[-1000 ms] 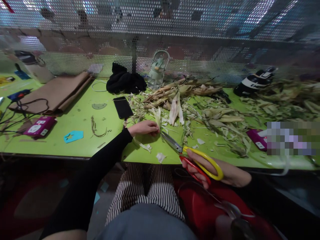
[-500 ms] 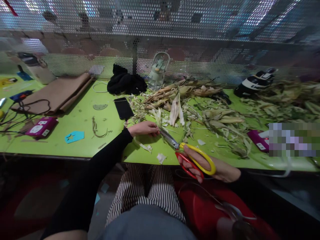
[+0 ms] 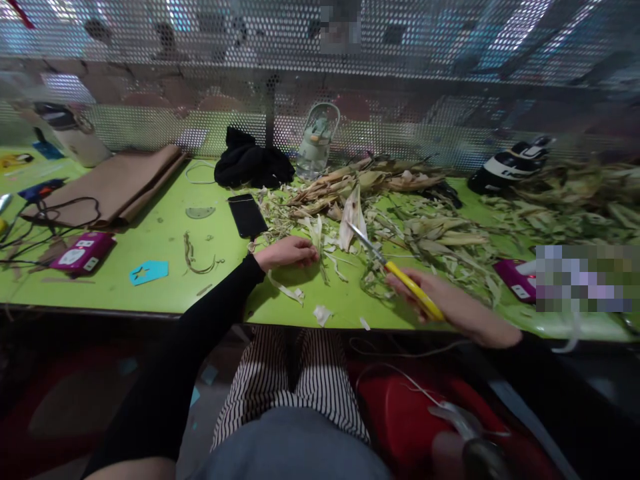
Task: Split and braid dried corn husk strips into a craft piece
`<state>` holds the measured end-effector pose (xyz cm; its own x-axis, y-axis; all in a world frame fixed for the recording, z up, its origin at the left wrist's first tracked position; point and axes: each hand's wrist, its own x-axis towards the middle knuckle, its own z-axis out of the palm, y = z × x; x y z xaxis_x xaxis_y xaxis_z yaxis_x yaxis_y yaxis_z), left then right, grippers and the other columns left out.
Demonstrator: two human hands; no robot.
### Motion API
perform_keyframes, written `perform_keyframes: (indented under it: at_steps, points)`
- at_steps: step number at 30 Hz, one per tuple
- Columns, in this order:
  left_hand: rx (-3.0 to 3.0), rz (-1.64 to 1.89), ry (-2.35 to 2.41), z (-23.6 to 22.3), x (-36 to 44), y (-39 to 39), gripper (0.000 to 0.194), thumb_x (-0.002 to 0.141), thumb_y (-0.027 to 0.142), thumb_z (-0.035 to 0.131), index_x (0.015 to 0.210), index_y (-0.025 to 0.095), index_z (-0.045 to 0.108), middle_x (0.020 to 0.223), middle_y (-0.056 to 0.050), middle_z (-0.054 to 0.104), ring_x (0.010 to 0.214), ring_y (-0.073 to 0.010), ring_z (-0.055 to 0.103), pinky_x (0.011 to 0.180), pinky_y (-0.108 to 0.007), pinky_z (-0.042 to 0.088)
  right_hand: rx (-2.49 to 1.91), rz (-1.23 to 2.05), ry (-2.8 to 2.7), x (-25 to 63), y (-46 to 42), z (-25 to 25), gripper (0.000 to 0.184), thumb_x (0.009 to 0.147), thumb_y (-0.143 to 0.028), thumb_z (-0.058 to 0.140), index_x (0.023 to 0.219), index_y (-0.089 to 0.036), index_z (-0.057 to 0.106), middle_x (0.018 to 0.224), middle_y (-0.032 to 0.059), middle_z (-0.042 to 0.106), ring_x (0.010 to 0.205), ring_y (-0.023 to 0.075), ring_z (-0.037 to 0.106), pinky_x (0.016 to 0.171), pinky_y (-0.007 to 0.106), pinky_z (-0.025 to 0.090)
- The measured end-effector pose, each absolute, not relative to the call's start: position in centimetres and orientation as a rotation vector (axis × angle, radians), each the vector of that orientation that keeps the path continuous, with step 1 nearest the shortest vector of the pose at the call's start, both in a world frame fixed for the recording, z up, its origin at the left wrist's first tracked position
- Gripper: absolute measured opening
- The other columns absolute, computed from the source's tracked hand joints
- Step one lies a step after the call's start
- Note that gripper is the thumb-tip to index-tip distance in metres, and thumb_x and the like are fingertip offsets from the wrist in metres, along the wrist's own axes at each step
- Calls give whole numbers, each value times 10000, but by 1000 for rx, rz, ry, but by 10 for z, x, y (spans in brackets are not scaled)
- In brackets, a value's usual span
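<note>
My left hand (image 3: 289,253) is closed in a pinch, with a pale strip of corn husk (image 3: 317,232) at its fingertips. Wrapped in my right hand (image 3: 425,297) are the scissors (image 3: 397,272), yellow handle uppermost and blades pointing up and left. Their tip reaches over a broad pale corn husk (image 3: 353,217); whether it touches cannot be told. Cut husk scraps (image 3: 287,291) lie below my left hand. Behind both hands spreads a heap of dry husks (image 3: 380,179), with shredded bits around it.
Left of the heap lie a phone (image 3: 247,217), a black cloth (image 3: 255,163), a protractor (image 3: 200,212), a blue tag (image 3: 149,273), a purple box (image 3: 84,253) and brown paper (image 3: 110,187). A clear bottle (image 3: 315,150) and a black bottle (image 3: 510,167) stand by the perforated screen (image 3: 200,120).
The scissors and my right hand have moved right and away from my left hand, turning so the red handle is hidden. Small husk scraps now lie beneath. My left hand has barely moved.
</note>
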<state>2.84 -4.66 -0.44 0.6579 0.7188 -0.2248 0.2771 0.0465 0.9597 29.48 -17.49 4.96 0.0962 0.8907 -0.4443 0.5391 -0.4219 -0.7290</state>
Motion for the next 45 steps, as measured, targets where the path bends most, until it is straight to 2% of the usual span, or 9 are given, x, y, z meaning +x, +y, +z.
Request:
perform_keyframes:
  at_steps: [4, 8, 12, 16, 20, 25, 31, 39, 45]
  points:
    - [1387, 814, 883, 3, 26, -44, 173, 1003, 209, 485, 905, 139, 608, 927, -42, 705, 733, -69, 633, 696, -207, 486, -2291, 382, -1759, 327, -145, 53, 280, 873, -350, 682, 701, -228, 498, 648, 38, 564, 570, 156, 459, 575, 296, 335]
    - [1288, 963, 907, 4, 25, -42, 149, 1011, 194, 478, 911, 141, 575, 877, -23, 684, 699, -52, 619, 648, -179, 451, -2334, 94, -1905, 342, -125, 43, 257, 959, -406, 547, 795, -209, 531, 773, 133, 647, 658, 223, 563, 642, 329, 383]
    - [1329, 912, 878, 0, 27, -42, 152, 1010, 184, 477, 941, 130, 601, 882, -26, 690, 696, -49, 622, 651, -178, 453, -2085, -262, -2000, 339, -112, 32, 269, 929, -382, 572, 970, -130, 658, 992, 208, 698, 959, 343, 639, 847, 445, 465]
    - [1347, 845, 794, -4, 28, -43, 149, 997, 189, 511, 1075, 126, 622, 900, -29, 705, 706, -52, 636, 687, -191, 477, -1820, 198, -1981, 301, -106, 30, 313, 936, -420, 544, 1070, -194, 713, 1092, 133, 725, 926, 274, 659, 851, 443, 510]
    - [1414, 787, 673, -4, 28, -46, 411, 974, 215, 573, 1381, 167, 539, 914, -29, 724, 720, -65, 642, 706, -200, 490, -1566, 702, -1867, 245, -98, 22, 366, 905, -505, 594, 1089, -218, 725, 1140, 95, 728, 955, 224, 658, 843, 365, 504]
    - [1465, 748, 674, -6, 30, -45, 601, 959, 208, 588, 1535, 207, 415, 866, -25, 723, 725, -98, 645, 721, -229, 507, -1339, 1049, -1767, 209, -75, -3, 482, 907, -628, 530, 996, -195, 722, 858, 34, 702, 796, 179, 620, 752, 306, 478]
    - [1320, 911, 868, -3, 28, -38, 371, 1015, 209, 463, 1369, 123, 535, 863, -48, 728, 654, -69, 630, 651, -193, 491, -1371, 864, -1707, 226, -62, -16, 536, 901, -665, 498, 973, -187, 730, 968, 57, 733, 835, 189, 620, 756, 300, 477]
    - [1487, 1134, 1211, 4, 14, -32, 172, 983, 212, 483, 1008, 132, 633, 807, -31, 710, 636, -81, 617, 625, -200, 456, -1731, 450, -2133, 224, -73, -17, 429, 835, -624, 608, 698, -224, 531, 800, 53, 632, 707, 196, 541, 663, 321, 403]
    - [1872, 1037, 1418, -1, 8, -32, 131, 920, 153, 538, 977, 151, 655, 845, -38, 733, 722, -128, 650, 732, -246, 465, -1606, 625, -1857, 229, -73, -12, 371, 828, -594, 579, 772, -227, 581, 772, 29, 638, 743, 197, 559, 719, 311, 424]
